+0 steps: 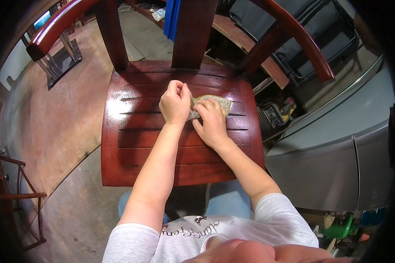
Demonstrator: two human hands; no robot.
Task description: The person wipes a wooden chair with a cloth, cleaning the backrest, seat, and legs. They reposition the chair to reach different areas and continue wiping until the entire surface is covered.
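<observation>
A small piece of patterned cloth (226,102), pale with a yellow-green edge, lies on the slatted seat of a dark red wooden chair (141,139). My right hand (212,120) rests over it, fingers curled onto the fabric. Part of the cloth is hidden beneath that hand, and its near end reaches the side of my left hand (175,103). The left hand is curled, with thumb and forefinger brought together above the seat. Whether anything thin is pinched there is too small to tell.
Wooden back posts (194,33) and curved armrests (57,28) rise around the seat's far side. A grey metallic cabinet-like body (316,171) stands close on the right. Another wooden frame (21,195) is at the lower left, and a green object (340,227) sits at the lower right.
</observation>
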